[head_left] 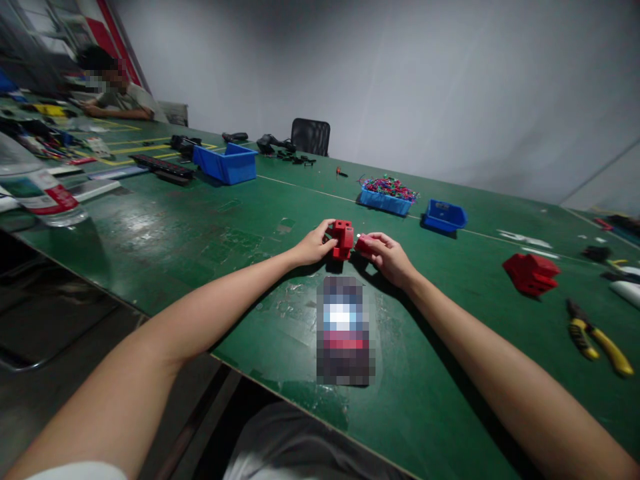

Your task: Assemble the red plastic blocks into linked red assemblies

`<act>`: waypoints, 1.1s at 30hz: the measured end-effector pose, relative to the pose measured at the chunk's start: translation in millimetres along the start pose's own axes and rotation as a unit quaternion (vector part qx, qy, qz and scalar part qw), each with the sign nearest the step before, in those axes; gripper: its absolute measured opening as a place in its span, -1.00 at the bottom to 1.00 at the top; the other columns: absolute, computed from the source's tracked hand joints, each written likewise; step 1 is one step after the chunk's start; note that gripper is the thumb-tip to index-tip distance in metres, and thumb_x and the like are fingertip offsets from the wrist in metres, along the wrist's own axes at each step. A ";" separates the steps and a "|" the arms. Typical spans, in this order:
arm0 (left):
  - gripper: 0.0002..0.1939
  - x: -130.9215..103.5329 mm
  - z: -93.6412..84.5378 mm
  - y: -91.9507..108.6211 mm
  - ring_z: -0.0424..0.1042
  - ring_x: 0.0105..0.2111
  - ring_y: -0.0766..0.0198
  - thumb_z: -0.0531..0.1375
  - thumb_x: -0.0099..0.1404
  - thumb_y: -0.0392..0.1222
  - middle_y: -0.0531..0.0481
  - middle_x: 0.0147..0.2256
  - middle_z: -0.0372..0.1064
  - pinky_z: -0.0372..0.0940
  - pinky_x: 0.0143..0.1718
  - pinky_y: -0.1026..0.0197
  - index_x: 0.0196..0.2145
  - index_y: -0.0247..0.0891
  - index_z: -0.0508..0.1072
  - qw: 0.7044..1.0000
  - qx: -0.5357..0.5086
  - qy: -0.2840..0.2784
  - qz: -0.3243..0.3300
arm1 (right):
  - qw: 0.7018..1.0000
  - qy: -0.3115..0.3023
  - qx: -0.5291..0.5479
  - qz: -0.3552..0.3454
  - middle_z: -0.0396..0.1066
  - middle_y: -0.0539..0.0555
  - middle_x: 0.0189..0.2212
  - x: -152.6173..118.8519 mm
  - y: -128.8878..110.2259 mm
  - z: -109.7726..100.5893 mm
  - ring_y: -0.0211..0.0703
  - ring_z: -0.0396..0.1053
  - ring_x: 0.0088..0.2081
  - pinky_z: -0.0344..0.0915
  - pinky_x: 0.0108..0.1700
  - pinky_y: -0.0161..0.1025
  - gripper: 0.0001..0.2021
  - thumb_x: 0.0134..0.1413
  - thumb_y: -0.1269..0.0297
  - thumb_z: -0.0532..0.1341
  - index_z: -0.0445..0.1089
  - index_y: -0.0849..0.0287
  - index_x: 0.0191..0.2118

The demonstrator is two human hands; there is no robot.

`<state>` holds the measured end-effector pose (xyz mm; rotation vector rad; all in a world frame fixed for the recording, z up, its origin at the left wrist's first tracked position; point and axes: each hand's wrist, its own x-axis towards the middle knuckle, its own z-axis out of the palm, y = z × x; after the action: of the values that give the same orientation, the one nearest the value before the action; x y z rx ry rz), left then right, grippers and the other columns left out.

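My left hand is closed on a red block-shaped part with holes in its top and a notch in its side. My right hand pinches a smaller red piece that has a pale tip pointing at the block. A narrow gap shows between the two red pieces. Just in front of the hands, a flat rectangular object, blurred out by pixels, lies on the green table. Another red block sits to the right of my right forearm.
Yellow-handled pliers lie at the right. Beyond my hands stand a blue bin of colourful wires, a small blue bin and a larger blue bin. A water bottle is at the left. A person sits at the far left.
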<state>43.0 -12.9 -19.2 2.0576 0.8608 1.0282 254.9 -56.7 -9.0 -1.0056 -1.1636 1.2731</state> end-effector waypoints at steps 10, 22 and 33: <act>-0.49 0.4 -0.3 -0.1 0.40 -0.15 0.19 0.10 0.23 -0.25 -0.19 -0.03 0.36 0.26 0.01 0.05 0.13 -0.31 0.15 1.000 -0.005 0.001 0.004 | 1.000 0.001 -0.016 -0.005 0.51 0.04 -0.30 1.5 4.2 -4.2 -0.18 0.49 -0.25 0.39 -0.09 -0.17 -0.56 -0.33 0.24 0.48 0.37 0.14 -0.25; -0.49 0.5 -0.1 -1.6 0.39 -0.11 0.15 0.10 0.24 -0.22 -0.24 -0.01 0.35 0.25 0.03 0.00 0.14 -0.35 0.14 1.000 0.004 0.000 0.005 | 0.997 0.027 -0.067 0.010 0.51 0.09 -0.22 0.8 2.9 -4.0 -0.18 0.45 -0.27 0.37 -0.09 -0.18 -0.53 -0.31 0.27 0.47 0.43 0.22 -0.17; -0.49 0.8 0.3 -1.6 0.41 -0.14 0.18 0.10 0.24 -0.27 -0.22 -0.02 0.35 0.26 0.02 0.00 0.14 -0.33 0.14 1.000 0.004 -0.001 0.002 | 0.999 -0.003 -0.041 -0.012 0.47 -0.02 -0.30 0.2 4.6 -5.4 -0.20 0.47 -0.33 0.40 -0.30 -0.28 -0.40 -0.43 0.41 0.45 0.37 0.06 -0.10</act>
<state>43.3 -11.4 -20.4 2.0674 0.8618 1.0267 259.4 -55.8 -14.4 -1.0460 -1.2379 1.2178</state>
